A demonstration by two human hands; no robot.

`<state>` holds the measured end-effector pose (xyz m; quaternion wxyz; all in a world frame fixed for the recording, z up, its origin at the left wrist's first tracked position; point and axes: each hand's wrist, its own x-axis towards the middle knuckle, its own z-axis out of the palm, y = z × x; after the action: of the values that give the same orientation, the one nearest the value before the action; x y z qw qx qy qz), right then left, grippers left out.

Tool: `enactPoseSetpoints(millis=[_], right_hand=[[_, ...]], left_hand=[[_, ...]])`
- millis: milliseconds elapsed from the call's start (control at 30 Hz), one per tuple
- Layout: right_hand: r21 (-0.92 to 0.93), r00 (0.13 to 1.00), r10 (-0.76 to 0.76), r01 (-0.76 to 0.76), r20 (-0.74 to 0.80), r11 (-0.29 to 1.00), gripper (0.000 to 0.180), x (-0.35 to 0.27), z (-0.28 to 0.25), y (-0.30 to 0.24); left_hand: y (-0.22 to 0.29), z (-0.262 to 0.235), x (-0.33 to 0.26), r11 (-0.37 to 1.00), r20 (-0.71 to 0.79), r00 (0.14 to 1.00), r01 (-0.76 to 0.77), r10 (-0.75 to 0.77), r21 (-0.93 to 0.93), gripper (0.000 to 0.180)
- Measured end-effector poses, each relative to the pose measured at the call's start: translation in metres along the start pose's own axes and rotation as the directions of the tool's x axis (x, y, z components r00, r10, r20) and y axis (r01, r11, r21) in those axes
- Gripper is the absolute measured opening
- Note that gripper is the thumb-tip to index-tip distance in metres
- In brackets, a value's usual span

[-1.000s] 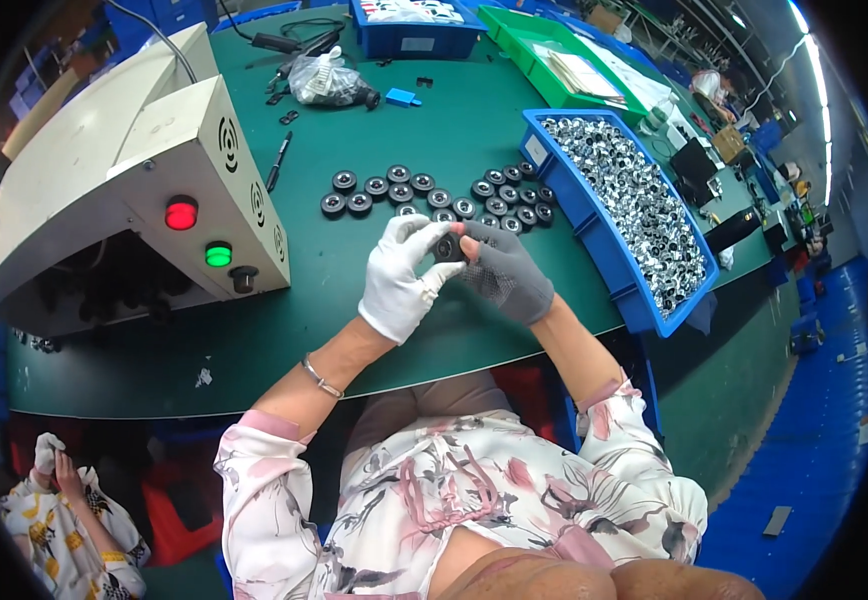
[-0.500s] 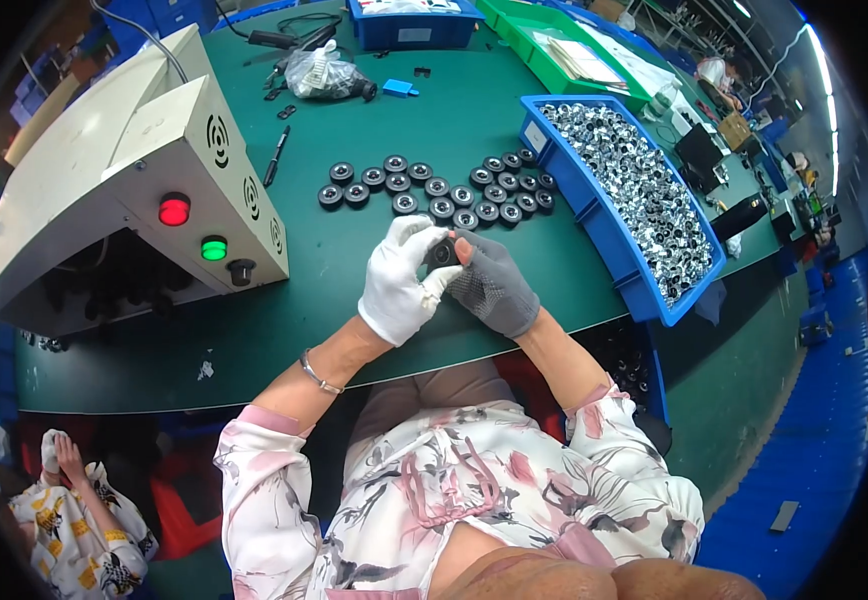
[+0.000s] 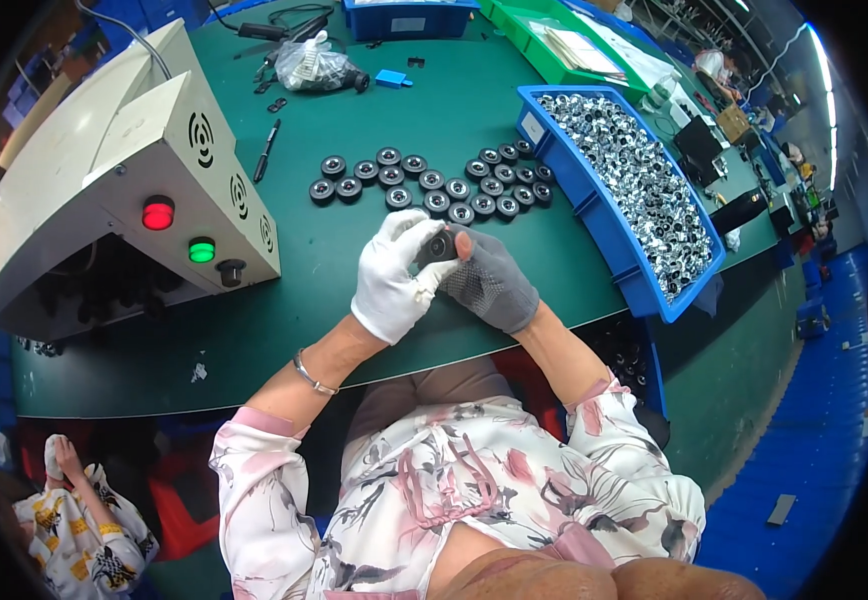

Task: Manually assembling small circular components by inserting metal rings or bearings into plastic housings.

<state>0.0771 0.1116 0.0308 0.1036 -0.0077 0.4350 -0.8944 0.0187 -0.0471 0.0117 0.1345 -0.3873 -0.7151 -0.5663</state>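
Observation:
My left hand [image 3: 391, 277], in a white glove, and my right hand [image 3: 494, 283], in a grey glove with a bare thumb tip, meet above the near part of the table. Between them they grip a small round black part [image 3: 440, 246] with a lens-like centre, its face turned up toward me. Fingers of both hands cover its sides. Beyond my hands, several similar black round parts [image 3: 432, 180] lie in loose rows on the green table [image 3: 344, 355].
A cream machine [image 3: 104, 190] with red and green lamps stands at left. A blue bin [image 3: 644, 200] of shiny metal rings is at right. Farther back lie a pen [image 3: 267, 150], a plastic bag [image 3: 314, 68], a small blue piece [image 3: 392, 79] and a green tray [image 3: 564, 50].
The black part is tilted slightly more toward me, showing more of its face. Both hands keep hold of it. The view has shifted a little, moving the table's contents slightly left.

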Motion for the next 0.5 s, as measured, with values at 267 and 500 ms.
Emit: enactPoseSetpoints(millis=[267,500], right_hand=[[-0.13,0.999,0.036,-0.038,-0.023,0.991,0.047,0.003,-0.017,-0.004],[-0.115,0.984,-0.169,0.163,-0.052,0.98,0.048,-0.006,0.004,0.004]], left_hand=[[0.004,0.004,0.003,0.997,-0.042,0.997,0.071,-0.071,-0.016,0.051],[0.007,-0.002,0.003,0.996,0.03,0.997,0.066,-0.065,-0.058,0.054]])
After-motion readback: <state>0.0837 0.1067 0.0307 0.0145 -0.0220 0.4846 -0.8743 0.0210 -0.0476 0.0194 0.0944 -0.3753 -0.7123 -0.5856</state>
